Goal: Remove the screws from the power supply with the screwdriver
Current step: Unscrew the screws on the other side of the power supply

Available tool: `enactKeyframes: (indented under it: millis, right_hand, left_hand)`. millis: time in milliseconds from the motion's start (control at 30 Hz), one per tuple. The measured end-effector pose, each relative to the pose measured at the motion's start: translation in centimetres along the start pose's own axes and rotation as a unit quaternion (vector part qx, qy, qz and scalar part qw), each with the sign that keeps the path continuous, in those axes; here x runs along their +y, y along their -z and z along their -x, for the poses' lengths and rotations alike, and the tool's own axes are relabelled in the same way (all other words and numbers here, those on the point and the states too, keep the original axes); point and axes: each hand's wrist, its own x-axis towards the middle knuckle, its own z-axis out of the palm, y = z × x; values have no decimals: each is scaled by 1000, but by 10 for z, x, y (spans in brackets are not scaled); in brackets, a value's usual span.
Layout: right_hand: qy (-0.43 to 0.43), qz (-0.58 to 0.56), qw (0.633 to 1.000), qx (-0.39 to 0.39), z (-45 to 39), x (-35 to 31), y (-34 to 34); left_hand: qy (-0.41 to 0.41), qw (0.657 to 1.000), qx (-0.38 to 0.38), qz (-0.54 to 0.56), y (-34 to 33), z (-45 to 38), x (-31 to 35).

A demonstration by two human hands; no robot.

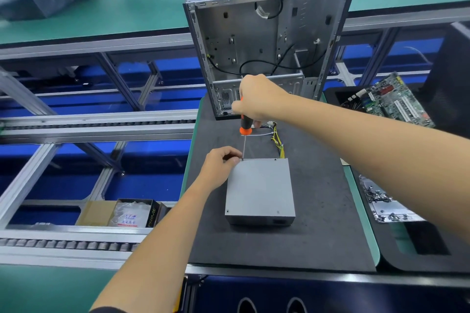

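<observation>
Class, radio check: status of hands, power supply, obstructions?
Right hand grips screwdriver, tip at far-left corner. Left hand steadies power supply. Nothing obstructing.

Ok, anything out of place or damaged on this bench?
Nothing looks damaged. Oddest: the circuit board lies tilted in a black bin at right, and loose screws are scattered on a metal plate. The right hand drives the screwdriver into the power supply corner; the left hand steadies it.

Green bench surface spans frame top. Aluminium roller conveyor frame fills left side, blue floor beneath. Dark mat at centre.
</observation>
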Motion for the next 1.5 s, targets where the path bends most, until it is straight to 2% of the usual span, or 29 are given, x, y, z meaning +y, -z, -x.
enactKeyframes:
  millis: [167,400,567,667,900,1067,1167,1300,1400,1500]
  right_hand:
    - [21,13,1000,7,2,-1,-1]
    - [133,59,988,-47,10,-7,2]
    - [39,17,999,21,2,1,-3]
    - [-4,-28,999,34,-1,5,-3]
    - [-6,-19,999,30,-1,4,-3]
    - [9,-12,1000,15,0,1,-4]
    - [57,22,998,-21,2,-2,-1]
    - [134,82,980,-122,1,-4,11]
    - [109,85,969,-202,-7,-5,25]
    - [95,93,965,-225,-11,-4,27]
  left_hand:
    - [-26,999,-1,-35,1,-1,-1]
    - [-33,998,28,-37,-5,-3,-4]
    - [-14,999,42,-22,-2,0,-5]
    - [-10,999,40,-29,4,0,-6]
    - [-110,984,-6,-140,10,-8,15]
    - [-113,979,-20,-170,9,-13,18]
    - [-110,979,-17,-169,9,-13,16]
    - [-104,980,-19,-170,9,-12,17]
    - [-96,984,-17,-149,10,-10,18]
    - [-68,992,-19,-108,9,-4,10]
